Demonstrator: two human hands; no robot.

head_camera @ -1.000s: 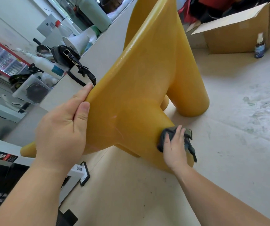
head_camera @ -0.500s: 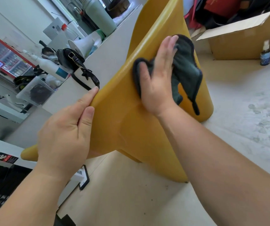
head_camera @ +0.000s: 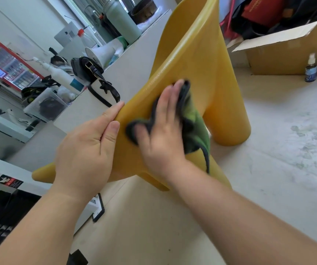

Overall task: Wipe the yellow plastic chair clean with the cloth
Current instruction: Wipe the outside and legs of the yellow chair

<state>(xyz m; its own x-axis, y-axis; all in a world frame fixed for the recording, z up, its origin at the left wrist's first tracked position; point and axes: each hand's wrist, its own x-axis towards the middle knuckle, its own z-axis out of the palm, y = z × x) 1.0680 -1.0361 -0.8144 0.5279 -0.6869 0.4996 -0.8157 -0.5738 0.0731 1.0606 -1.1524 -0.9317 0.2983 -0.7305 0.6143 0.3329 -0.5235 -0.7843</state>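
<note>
we are gripping the yellow chair (head_camera: 201, 73) edge with our left hand (head_camera: 86, 148) to steady it, while our flat right hand (head_camera: 161, 134) is pressing the cloth (head_camera: 194, 119) against it.

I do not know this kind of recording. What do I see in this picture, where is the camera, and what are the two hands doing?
There is no machine here. These are a person's two bare hands, seen from a camera worn on the head and looking down. The left hand grips the edge of a yellow plastic chair, which is on the floor. The right hand presses a dark cloth against the chair with straight fingers. Farther back, a cardboard box and a small spray bottle stand on the floor.
</note>
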